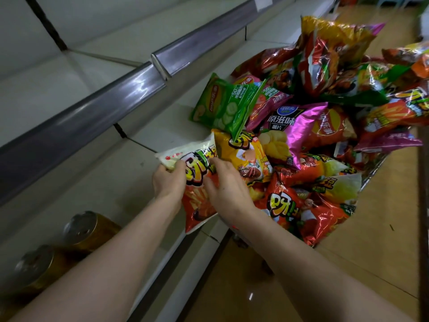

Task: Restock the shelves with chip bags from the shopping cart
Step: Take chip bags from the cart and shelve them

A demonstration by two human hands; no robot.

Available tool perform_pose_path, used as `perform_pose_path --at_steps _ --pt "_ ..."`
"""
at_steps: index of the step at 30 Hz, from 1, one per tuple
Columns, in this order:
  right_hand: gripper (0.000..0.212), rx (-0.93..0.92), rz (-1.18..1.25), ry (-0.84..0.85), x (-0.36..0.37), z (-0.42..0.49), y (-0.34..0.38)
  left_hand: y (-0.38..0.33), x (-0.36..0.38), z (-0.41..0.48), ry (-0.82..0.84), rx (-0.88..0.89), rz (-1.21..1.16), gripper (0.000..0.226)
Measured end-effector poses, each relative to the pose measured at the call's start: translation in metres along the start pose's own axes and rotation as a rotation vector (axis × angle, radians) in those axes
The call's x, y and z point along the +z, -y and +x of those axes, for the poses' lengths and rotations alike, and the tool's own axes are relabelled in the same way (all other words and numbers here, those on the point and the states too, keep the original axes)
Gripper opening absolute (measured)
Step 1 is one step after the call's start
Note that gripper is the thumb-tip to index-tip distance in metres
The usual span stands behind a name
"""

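Observation:
A red-and-white chip bag (197,201) hangs over the edge of the white shelf (116,182), at the near left corner of the pile. My left hand (168,180) grips its white top corner. My right hand (226,185) lies on the bag's right side, fingers curled on it beside a yellow chip bag (246,154). A green cucumber bag (222,105) stands tilted above them. The shopping cart (371,175) at right is heaped with several red, purple and green chip bags, so only a bit of its rim shows.
Above runs a grey price rail (92,112) along the front of a bare upper shelf (46,73). Two gold cans (90,231) with silver lids stand on the lower shelf at bottom left. Tan tiled floor (348,263) lies to the right of the cart.

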State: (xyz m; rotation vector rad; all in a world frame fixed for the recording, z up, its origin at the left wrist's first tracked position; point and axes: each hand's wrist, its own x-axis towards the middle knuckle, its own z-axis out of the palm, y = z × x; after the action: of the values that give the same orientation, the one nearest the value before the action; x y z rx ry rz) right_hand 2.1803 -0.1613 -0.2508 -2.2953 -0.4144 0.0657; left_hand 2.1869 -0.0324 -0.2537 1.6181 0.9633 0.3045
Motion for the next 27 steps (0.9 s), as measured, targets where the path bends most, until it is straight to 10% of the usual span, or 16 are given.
perform_pose_path --at_steps 9,13,20,27 --pt "0.103 0.358 0.452 0.127 -0.052 0.008 -0.005 -0.040 0.007 -0.018 0.235 -0.141 -0.275 0.027" --pt "0.046 0.391 0.642 0.203 -0.076 0.012 -0.020 -0.052 0.027 -0.032 0.326 -0.159 -0.283 0.034" --pt "0.053 0.450 0.662 0.126 -0.110 0.028 -0.039 -0.067 0.050 -0.055 0.774 -0.189 -0.033 0.060" --pt "0.046 0.430 0.618 0.145 -0.111 0.046 -0.034 -0.064 0.046 -0.036 0.824 -0.200 -0.147 0.057"
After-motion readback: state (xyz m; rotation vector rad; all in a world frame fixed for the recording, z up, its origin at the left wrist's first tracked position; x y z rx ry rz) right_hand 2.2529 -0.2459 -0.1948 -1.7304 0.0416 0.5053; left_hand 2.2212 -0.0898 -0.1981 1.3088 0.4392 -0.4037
